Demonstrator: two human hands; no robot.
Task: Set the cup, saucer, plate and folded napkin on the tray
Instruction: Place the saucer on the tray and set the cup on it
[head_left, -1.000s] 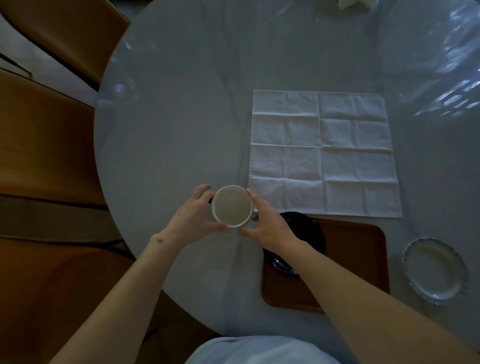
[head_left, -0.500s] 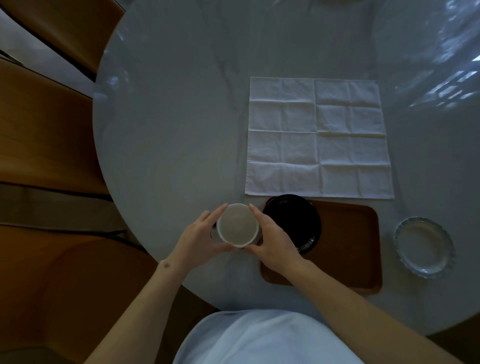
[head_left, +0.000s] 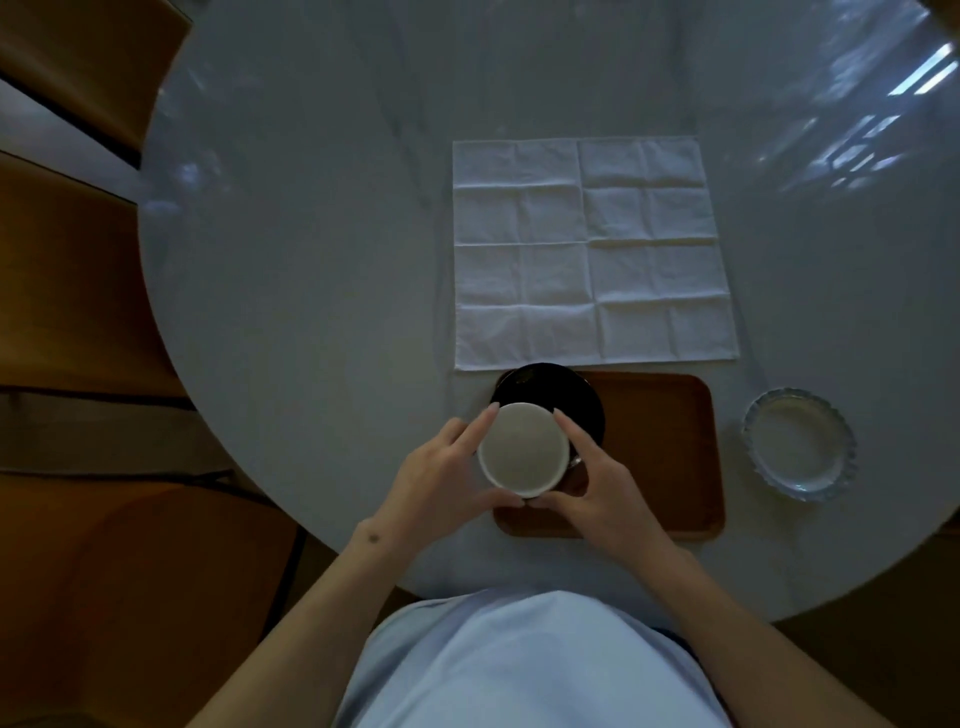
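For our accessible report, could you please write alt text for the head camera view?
Both hands, left hand and right hand, hold a white cup over a black saucer on a brown tray. An unfolded white napkin lies beyond the tray, and a scalloped glass plate sits right of it, on a round grey table.

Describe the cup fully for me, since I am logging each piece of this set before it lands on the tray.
The cup is round and white, seemingly ceramic, seen from above with a pale, empty-looking interior and a thin lighter rim. It stands upright, mouth up. The left hand and right hand hold its sides, thumbs meeting at the near edge. It overlaps the black saucer at the left end of the brown tray; whether it rests on the saucer or hangs above cannot be told.
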